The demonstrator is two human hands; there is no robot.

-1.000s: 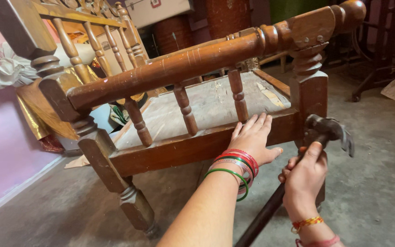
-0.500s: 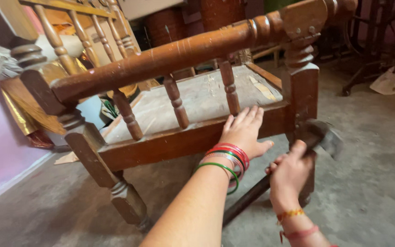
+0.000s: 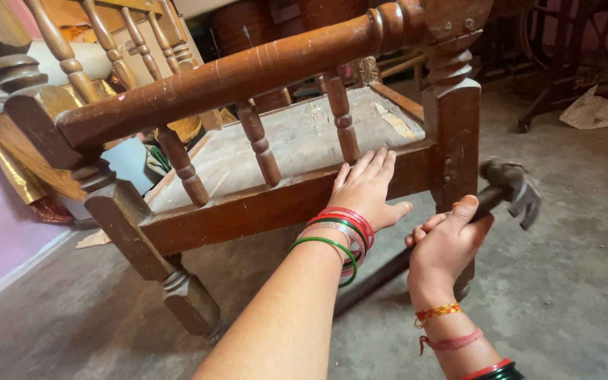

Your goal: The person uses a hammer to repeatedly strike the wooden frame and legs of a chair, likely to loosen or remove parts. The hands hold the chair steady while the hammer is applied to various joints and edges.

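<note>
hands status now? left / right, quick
Left hand: open, flat on the chair's side rail.
Right hand: closed around the hammer handle.

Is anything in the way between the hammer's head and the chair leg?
Nothing visible. The hammer, gripped by the right hand, has its head just beside the chair leg. The left hand rests flat on the side rail, clear of that gap.

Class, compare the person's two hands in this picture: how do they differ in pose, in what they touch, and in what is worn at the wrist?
The left hand lies flat and open on the chair's side rail; the right hand is closed around the hammer handle. The left wrist carries red and green bangles; the right wrist has thin tied threads. Both sit near the chair's corner post.
</note>
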